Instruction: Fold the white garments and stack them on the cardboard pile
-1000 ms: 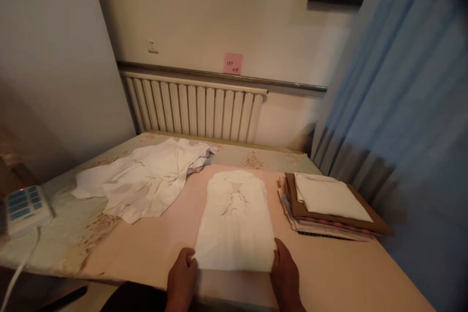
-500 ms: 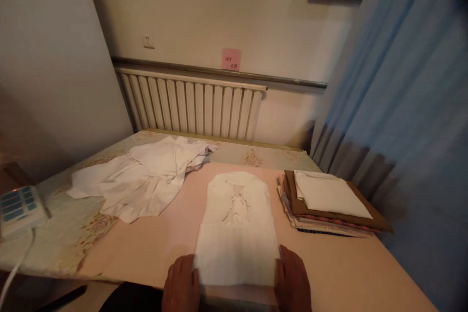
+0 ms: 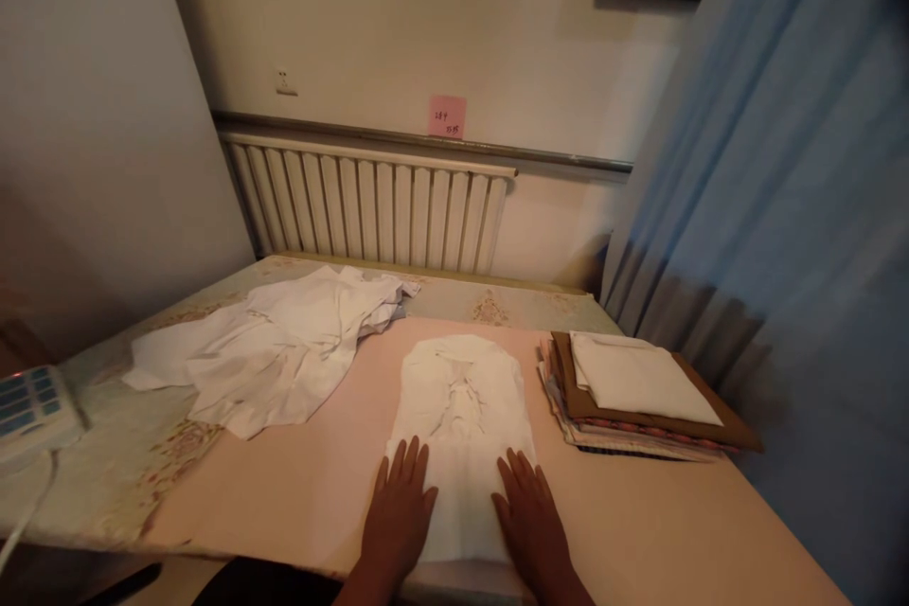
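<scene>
A white garment [image 3: 465,473], folded into a long narrow shape, lies in front of me on the pink cloth [image 3: 284,492]. Its far part is rumpled down the middle, around what looks like the collar opening; the near part lies smoother. Flat on its near left side rests my left hand [image 3: 400,507], fingers stretched forward. My right hand [image 3: 531,511] lies likewise on the near right side, fingers apart. Neither hand grips anything.
Crumpled white clothing [image 3: 276,341] is heaped at the left. A stack of folded clothes [image 3: 646,379] stands at the right, beside a blue curtain [image 3: 774,208]. A white device with blue keys [image 3: 35,407] and a cable is at the far left. Behind the table is a radiator [image 3: 376,199].
Both hands have moved from the garment's side edges, where their fingers were curled, onto its top and now lie flat with fingers spread. The garment stays in about the same place.
</scene>
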Demonstrator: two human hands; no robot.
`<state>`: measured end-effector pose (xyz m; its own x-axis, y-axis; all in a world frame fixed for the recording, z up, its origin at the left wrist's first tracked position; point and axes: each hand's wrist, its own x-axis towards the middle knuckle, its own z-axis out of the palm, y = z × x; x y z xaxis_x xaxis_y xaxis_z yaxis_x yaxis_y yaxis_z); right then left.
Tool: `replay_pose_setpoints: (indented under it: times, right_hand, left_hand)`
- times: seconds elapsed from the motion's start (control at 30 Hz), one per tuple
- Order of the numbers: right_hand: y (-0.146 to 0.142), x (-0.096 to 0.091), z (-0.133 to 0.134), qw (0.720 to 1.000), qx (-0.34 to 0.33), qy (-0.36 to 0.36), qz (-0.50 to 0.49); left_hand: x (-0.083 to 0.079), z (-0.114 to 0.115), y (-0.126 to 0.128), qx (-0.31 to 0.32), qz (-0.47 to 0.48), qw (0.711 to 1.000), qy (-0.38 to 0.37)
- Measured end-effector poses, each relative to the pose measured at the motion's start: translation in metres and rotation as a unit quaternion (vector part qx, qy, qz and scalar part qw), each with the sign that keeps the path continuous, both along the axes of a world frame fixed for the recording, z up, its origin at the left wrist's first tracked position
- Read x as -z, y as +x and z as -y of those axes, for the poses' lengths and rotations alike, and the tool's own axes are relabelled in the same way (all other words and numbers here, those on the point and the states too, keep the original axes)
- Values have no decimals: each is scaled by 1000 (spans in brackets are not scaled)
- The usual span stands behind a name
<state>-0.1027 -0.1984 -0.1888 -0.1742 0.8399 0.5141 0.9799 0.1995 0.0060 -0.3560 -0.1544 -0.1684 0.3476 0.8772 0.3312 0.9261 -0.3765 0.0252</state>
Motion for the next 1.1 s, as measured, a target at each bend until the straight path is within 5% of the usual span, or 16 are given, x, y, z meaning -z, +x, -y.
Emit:
replay_pose_setpoints:
  times: [0.27, 0.57, 0.83, 1.1]
  right_hand:
    - [-1, -3, 2, 1000, 10, -26, 0]
    - [-4, -8, 3, 999, 11, -41, -20]
    - [-4, -10, 3, 998, 14, -51, -28]
    - [-6, -12, 4, 998, 21, -48, -16]
  left_hand:
    - [-7, 0, 2, -29, 23, 998, -42]
    - [-29, -17, -6, -148, 110, 979, -83]
    - [-67, -41, -20, -208, 180, 925, -260]
    - [-71, -45, -20, -212, 192, 913, -290]
